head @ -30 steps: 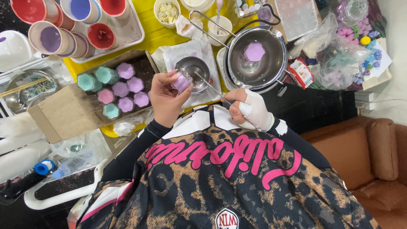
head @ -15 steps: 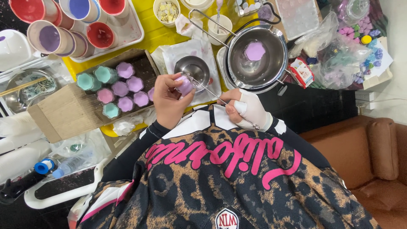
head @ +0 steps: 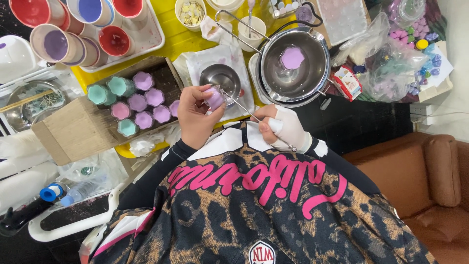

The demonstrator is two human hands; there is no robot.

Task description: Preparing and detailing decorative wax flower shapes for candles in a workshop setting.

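Crowded yellow tabletop (head: pixel 178 36) spreading below, carrying pots, moulds and bags. Holding a small lilac flower-shaped piece (head: pixel 215 98) in the left hand (head: pixel 195 117), fingers curling around it just above a small steel bowl (head: pixel 221 78) sitting on white paper (head: pixel 205 58). Gripping a thin metal tool (head: pixel 249 113) in the right hand (head: pixel 283 128), fingers pressing together around its shaft, tip reaching up to the lilac piece. Wearing a white wrap or glove over most of that hand, thumb and fingertips showing bare.

Sitting just right of the small bowl, a large steel pan (head: pixel 293 66) with long wire handles, holding clear liquid and one lilac flower shape (head: pixel 292 57) in its middle. Lying to the left, a cardboard box (head: pixel 73 129) holding rows of lilac, pink and teal pieces (head: pixel 137 100). Standing beyond it, a white tray (head: pixel 146 46) of round cups (head: pixel 56 44) coated inside in red, purple and blue. Piling up at the far right, clear plastic bags (head: pixel 391 68) holding small coloured shapes. Showing at lower right, a brown sofa (head: pixel 430 186).
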